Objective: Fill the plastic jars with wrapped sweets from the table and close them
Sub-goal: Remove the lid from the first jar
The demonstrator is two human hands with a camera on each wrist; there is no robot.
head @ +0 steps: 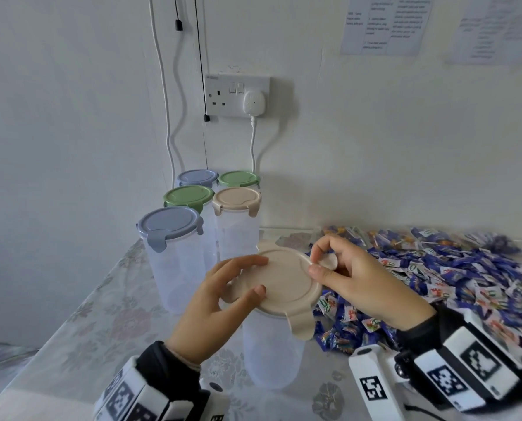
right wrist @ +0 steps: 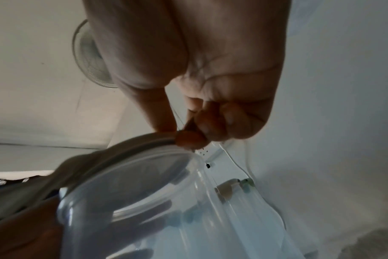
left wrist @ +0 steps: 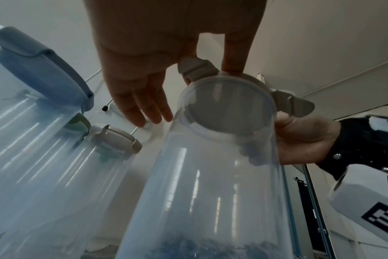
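Just left of the wrapped sweets, the light, slick plastic jar needs steadying: the left grip lies flat-fingered on its stiff beige lid, the right grip pinches a hinged clasp, probably the best hold.

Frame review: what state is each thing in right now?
Nearest clear plastic jar: upright, contents unclear.
Beige round lid: sits on that jar, clips flared out, unlatched.
Five rear lidded jars: closed, clips down.
Blue wrapped sweets: loose pile on table.
Left hand: rests on lid.
Right hand: pinches a lid clip.
White plug: in the socket.
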